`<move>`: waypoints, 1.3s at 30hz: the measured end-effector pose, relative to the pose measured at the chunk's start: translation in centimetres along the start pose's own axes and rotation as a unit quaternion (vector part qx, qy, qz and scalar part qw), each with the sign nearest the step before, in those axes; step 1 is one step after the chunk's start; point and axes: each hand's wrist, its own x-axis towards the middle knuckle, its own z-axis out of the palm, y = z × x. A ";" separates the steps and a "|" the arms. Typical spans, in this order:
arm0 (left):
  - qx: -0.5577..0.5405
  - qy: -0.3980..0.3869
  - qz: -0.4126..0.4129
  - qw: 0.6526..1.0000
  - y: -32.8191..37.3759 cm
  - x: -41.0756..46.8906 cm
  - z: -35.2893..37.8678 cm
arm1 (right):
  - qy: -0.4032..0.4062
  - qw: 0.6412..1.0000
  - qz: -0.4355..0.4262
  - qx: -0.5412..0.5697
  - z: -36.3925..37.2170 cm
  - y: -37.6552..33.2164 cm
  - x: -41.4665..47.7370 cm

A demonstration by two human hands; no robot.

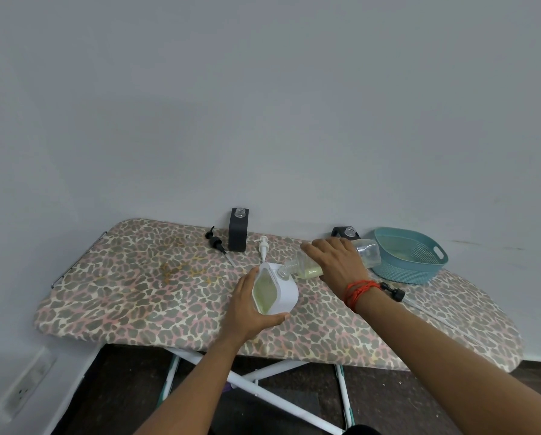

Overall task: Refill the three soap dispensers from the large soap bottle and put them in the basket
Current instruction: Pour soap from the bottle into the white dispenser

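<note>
White dispenser (286,296) is held in the left grip (247,309), big bottle (307,266) is tipped by the right grip (338,262); probably slick, light plastic, best taken mid-body.

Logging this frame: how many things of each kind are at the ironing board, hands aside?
Dispensers: 3 (white dispenser, black dispenser, second black dispenser)
Loose pumps: 3 (black pump, white pump, second black pump)
Large soap bottle: 1
Basket: 1
Total: 8

teal basket (401,268), white dispenser (286,293), leopard-print board (137,277)
</note>
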 end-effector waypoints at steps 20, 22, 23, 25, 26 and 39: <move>0.000 0.008 0.004 1.000 -0.2 0.1 0.2 | 0.005 1.000 0.001 -0.004 0.0 -0.1 0.1; -0.003 0.007 0.003 1.000 -0.3 0.1 0.2 | 0.007 1.000 0.002 -0.004 0.0 -0.1 0.1; -0.004 0.007 0.002 1.000 -0.3 0.1 0.2 | 0.008 1.000 0.001 -0.004 0.0 -0.1 0.1; -0.004 0.007 0.002 1.000 -0.3 0.1 0.2 | 0.007 1.000 -0.001 -0.005 0.0 -0.1 0.1; -0.003 0.007 0.003 1.000 -0.4 0.1 0.2 | 0.006 1.000 -0.001 -0.006 0.0 -0.1 0.1; -0.009 0.003 0.003 1.000 -0.3 0.0 0.1 | 0.010 1.000 0.001 -0.012 0.2 -0.1 0.2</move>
